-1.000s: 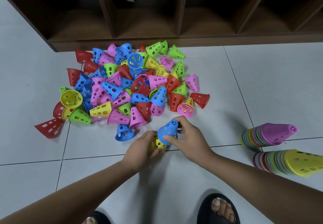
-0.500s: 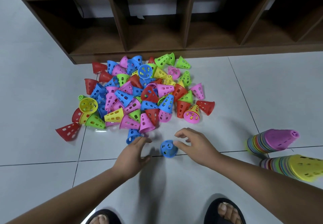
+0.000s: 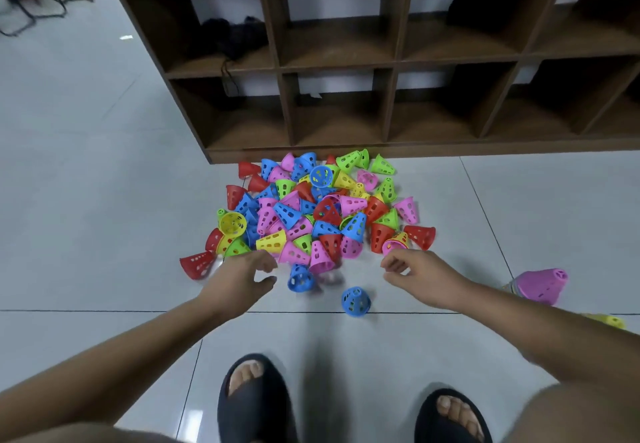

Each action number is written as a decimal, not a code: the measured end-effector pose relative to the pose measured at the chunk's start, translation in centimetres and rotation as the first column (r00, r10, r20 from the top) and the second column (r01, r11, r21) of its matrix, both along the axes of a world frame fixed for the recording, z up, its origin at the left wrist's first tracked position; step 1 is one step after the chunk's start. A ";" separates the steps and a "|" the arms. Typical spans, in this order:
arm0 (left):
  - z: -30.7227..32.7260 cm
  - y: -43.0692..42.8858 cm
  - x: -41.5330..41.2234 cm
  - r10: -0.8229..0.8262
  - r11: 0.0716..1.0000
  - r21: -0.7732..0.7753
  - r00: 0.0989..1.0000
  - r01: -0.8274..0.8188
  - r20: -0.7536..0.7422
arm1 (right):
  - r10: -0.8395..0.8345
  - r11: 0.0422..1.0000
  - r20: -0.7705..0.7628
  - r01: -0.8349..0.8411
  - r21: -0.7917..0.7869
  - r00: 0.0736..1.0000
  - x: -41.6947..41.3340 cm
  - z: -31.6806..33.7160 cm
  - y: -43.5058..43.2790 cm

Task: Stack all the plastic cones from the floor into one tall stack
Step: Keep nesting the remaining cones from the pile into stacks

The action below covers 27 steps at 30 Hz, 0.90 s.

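Pick-up step. Left grip (image 3: 242, 278) and right grip (image 3: 415, 274) hover at the near edge of the cone pile (image 3: 318, 210), both loosely open and empty. A blue cone (image 3: 355, 300) stands between them on the floor (image 3: 104, 200). Next, probably: pinch a cone and seat it on the stack (image 3: 540, 285) lying at right.

Soft, even indoor light — faint glare on the tiled floor (image 3: 86, 165), wide-angle bending at the edges, slight motion blur.
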<state>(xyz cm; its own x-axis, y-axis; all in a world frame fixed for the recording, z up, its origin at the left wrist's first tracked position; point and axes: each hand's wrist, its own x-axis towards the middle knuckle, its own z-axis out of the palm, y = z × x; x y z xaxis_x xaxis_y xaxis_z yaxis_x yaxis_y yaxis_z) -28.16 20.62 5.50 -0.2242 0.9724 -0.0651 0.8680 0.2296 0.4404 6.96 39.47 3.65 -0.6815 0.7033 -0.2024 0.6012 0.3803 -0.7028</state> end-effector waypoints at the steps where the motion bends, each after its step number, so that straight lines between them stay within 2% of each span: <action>1: 0.6 -0.6 -0.4 0.011 1.000 0.007 1.000 -0.011 -0.001 | 0.010 1.000 0.010 -0.010 0.007 1.000 -0.2 0.6 -0.2; 7: 0.9 -3.7 -5.0 0.186 0.982 0.010 0.982 -0.186 0.035 | 0.146 0.984 0.194 -0.162 0.072 0.970 -3.9 4.0 -0.9; 11: -0.4 -4.1 -8.7 0.230 0.973 -0.006 0.973 -0.230 0.036 | 0.271 0.931 0.369 -0.340 0.136 0.889 -5.7 6.2 -0.8; 14: -1.6 -3.5 -10.5 0.256 0.967 -0.010 0.966 -0.256 0.031 | 0.295 0.903 0.438 -0.398 0.163 0.849 -5.7 6.1 -0.1; 19: -4.3 -2.1 -12.3 0.305 0.951 -0.050 0.952 -0.304 0.026 | 0.224 0.932 0.453 -0.325 0.158 0.863 -4.9 3.0 3.0; 27: -8.0 0.8 -15.6 0.301 0.947 -0.092 0.950 -0.308 -0.083 | 0.069 0.975 0.482 -0.162 0.155 0.874 -4.9 -1.9 9.7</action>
<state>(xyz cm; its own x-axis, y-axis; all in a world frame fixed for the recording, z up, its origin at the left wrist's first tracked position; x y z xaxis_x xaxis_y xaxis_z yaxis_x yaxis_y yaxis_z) -43.76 21.44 -2.46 -0.5156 0.8460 -0.1358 0.7764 0.5283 0.3435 2.05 49.13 1.73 -0.6167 0.6814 -0.3942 0.7858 0.5621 -0.2578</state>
